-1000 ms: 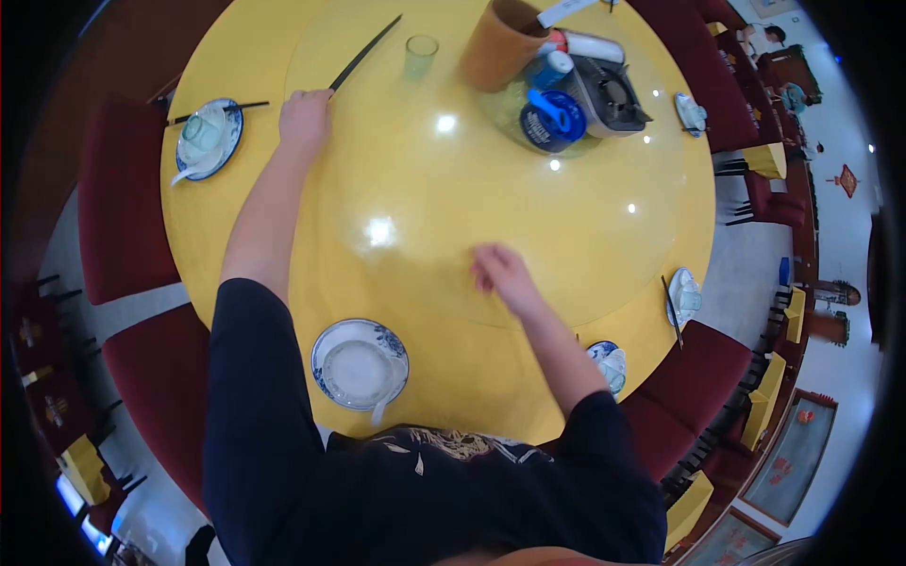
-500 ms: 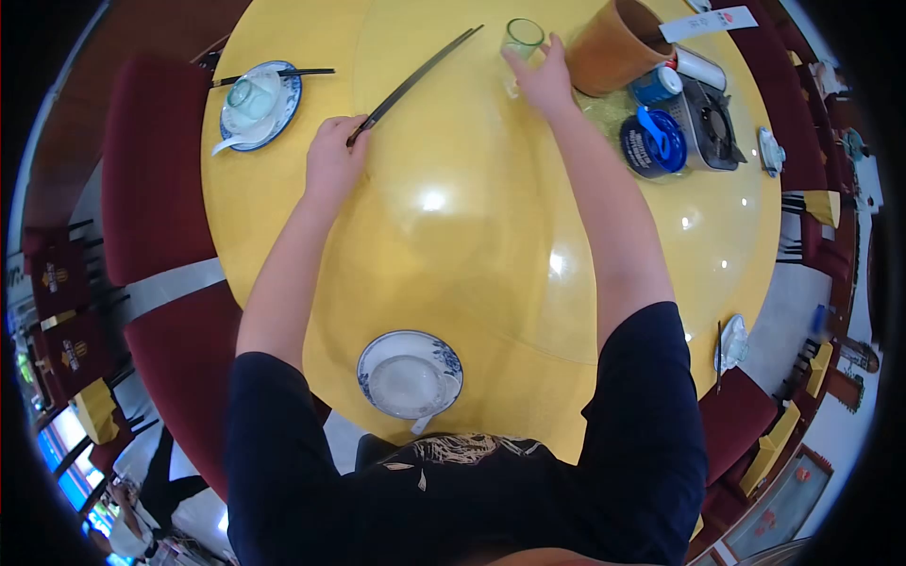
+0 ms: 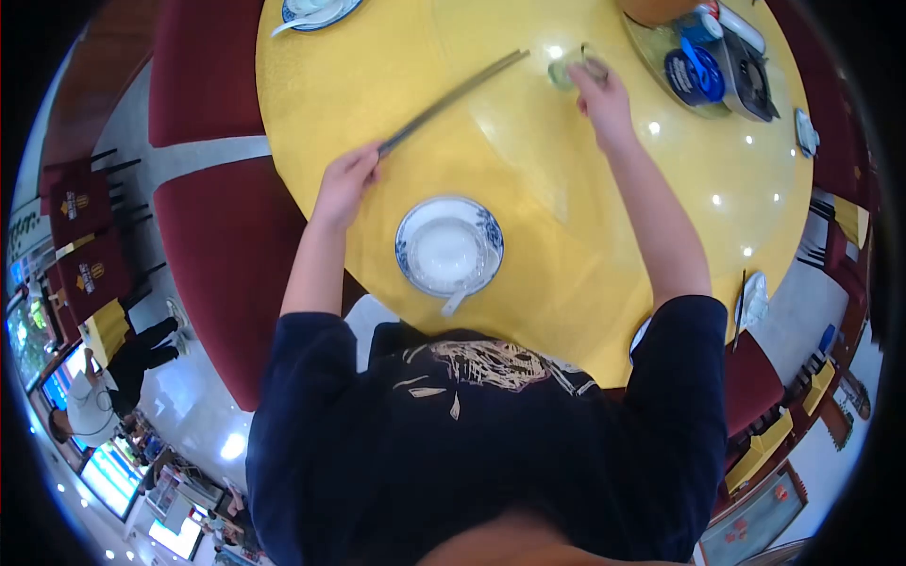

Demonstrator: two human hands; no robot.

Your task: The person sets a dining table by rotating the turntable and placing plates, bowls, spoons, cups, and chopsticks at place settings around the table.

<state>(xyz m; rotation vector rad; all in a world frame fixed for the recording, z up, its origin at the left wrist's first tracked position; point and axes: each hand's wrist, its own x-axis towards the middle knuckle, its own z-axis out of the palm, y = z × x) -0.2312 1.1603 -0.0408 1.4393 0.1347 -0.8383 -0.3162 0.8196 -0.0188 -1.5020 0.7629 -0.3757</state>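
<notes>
My left hand (image 3: pixel 347 184) is closed on the near end of a pair of long dark chopsticks (image 3: pixel 444 102), which slant up and right above the yellow table (image 3: pixel 377 255). At the upper right, my right hand (image 3: pixel 606 102) grips a small greenish glass (image 3: pixel 564 72), its fingers at the glass's right side. Between my arms, near the table's front edge, lies a blue-and-white plate (image 3: pixel 412 221) with a clear bowl (image 3: pixel 447 253) on it. A white spoon (image 3: pixel 455 300) points toward me from the plate.
A glass turntable (image 3: pixel 651 57) holds a blue round container (image 3: pixel 687 79), a can (image 3: pixel 700 26) and a metal box (image 3: pixel 747 75). Another plate setting (image 3: pixel 321 13) is at the top left. Red chairs (image 3: pixel 208 255) flank the table. A person (image 3: pixel 94 396) stands far left.
The view has shifted, so the near plate appears higher. My right hand has brought the glass nearer and now grips its side. My left hand still holds the chopsticks.
</notes>
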